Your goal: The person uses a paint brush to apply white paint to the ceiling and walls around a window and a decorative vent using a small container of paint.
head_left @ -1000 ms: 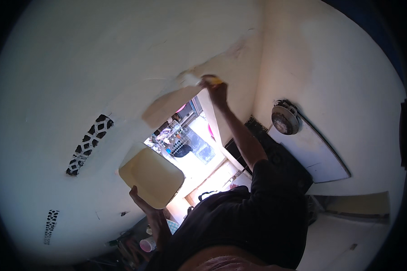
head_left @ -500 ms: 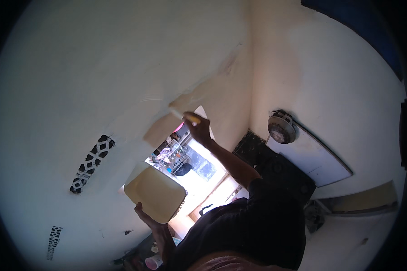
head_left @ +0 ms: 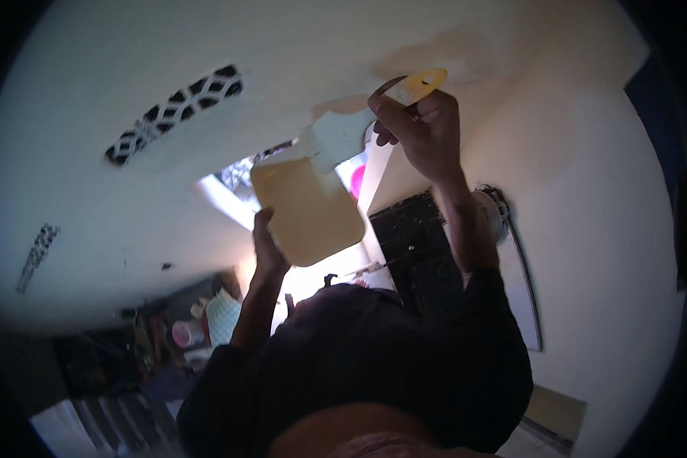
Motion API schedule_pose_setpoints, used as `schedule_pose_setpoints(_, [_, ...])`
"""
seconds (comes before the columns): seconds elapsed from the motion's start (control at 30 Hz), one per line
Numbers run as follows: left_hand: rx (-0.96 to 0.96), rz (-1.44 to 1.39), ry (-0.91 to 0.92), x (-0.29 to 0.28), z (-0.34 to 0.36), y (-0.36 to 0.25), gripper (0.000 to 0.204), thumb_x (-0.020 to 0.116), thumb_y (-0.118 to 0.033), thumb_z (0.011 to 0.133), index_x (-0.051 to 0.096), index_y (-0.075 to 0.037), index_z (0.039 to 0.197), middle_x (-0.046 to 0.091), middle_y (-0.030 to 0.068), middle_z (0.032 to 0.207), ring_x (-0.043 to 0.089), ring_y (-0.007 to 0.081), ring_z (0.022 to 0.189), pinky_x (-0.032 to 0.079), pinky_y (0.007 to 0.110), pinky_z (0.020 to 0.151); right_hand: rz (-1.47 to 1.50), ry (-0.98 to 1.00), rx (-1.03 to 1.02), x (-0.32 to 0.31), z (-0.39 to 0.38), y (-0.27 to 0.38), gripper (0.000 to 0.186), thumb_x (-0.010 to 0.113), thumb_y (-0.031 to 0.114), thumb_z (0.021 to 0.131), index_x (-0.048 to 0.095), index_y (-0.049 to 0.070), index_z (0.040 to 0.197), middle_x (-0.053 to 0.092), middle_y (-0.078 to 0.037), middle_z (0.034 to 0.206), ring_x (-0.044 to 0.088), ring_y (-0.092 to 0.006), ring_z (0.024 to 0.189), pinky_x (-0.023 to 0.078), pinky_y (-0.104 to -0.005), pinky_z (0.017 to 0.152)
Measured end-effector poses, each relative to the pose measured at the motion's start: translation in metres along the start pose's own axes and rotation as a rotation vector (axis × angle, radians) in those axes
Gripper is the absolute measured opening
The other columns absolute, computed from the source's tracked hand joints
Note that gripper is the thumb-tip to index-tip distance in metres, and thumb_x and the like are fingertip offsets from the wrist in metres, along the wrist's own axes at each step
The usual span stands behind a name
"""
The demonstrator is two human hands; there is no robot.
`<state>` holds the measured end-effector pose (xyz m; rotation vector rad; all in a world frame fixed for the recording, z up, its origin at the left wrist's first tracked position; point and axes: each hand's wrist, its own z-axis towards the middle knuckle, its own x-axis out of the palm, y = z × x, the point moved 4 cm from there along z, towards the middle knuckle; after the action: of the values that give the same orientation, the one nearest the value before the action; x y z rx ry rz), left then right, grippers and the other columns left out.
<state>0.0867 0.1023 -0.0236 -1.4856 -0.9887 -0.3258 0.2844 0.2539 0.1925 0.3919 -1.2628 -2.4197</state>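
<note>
My left hand (head_left: 267, 248) grips a cream, rounded rectangular tub (head_left: 317, 214) by its near left edge, thumb up over the rim. What the tub holds is hard to make out. In my right hand (head_left: 427, 133) is a paintbrush with a yellow handle (head_left: 426, 82) that has a hole at its end. Its wide, pale head (head_left: 339, 136) points left and down, at the far rim of the tub. Fingers hide the middle of the brush. Behind them rises a pale wall (head_left: 298, 46) with a darker, damp-looking patch (head_left: 427, 57).
Dark patterned vent openings (head_left: 177, 111) pierce the wall at left. A dark stove-like surface (head_left: 412, 244) lies below my right arm, with a pot (head_left: 490, 214) and a white board (head_left: 520, 298) beside it. Cluttered items, including a pink-and-white container (head_left: 187, 333), stand at lower left.
My right hand has taken the paintbrush off the wall and turned its head down to the tub. My left hand and the tub appear higher in view, and the view has shifted.
</note>
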Motion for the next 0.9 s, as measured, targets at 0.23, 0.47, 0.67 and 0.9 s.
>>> schedule_pose_setpoints(0.23, [0.28, 0.637, 0.078, -0.035, 0.018, 0.02, 0.048, 0.04, -0.034, 0.095, 0.048, 0.003, 0.126, 0.061, 0.0154, 0.111, 0.064, 0.0247, 0.099, 0.053, 0.039, 0.086, -0.338, 0.278, -0.036, 0.062, -0.011, -0.024, 0.024, 0.071, 0.018, 0.084, 0.068, -0.005, 0.081, 0.067, -0.012, 0.062, 0.066, -0.0133, 0.052, 0.048, -0.0246, 0.049])
schedule_pose_setpoints(0.47, [-0.1, 0.02, 0.202, 0.017, -0.012, -0.005, 0.052, 0.041, -0.037, 0.094, 0.05, 0.003, 0.125, 0.061, 0.0156, 0.111, 0.063, 0.0245, 0.101, 0.051, 0.036, 0.088, -0.517, 0.3, 0.143, 0.073, -0.028, -0.046, 0.026, 0.07, 0.021, 0.082, 0.067, -0.004, 0.078, 0.062, -0.011, 0.056, 0.06, -0.0141, 0.049, 0.045, -0.0291, 0.048])
schedule_pose_setpoints(0.67, [-0.169, 0.017, 0.176, 0.013, -0.013, -0.009, 0.051, 0.042, -0.037, 0.093, 0.051, 0.003, 0.124, 0.062, 0.0161, 0.11, 0.063, 0.0238, 0.101, 0.052, 0.036, 0.087, -0.379, 0.263, -0.014, 0.072, -0.023, -0.023, 0.022, 0.071, 0.019, 0.084, 0.068, -0.002, 0.08, 0.064, -0.01, 0.06, 0.061, -0.014, 0.051, 0.046, -0.0275, 0.05])
schedule_pose_setpoints(0.9, [-0.151, 0.059, 0.302, 0.014, -0.007, -0.01, 0.047, 0.041, -0.034, 0.095, 0.056, 0.004, 0.118, 0.065, 0.0144, 0.103, 0.066, 0.0214, 0.092, 0.054, 0.034, 0.081, -0.455, 0.512, -0.059, 0.076, -0.014, -0.021, 0.017, 0.071, 0.014, 0.086, 0.068, 0.0, 0.096, 0.067, -0.006, 0.072, 0.059, -0.0084, 0.061, 0.046, -0.024, 0.055])
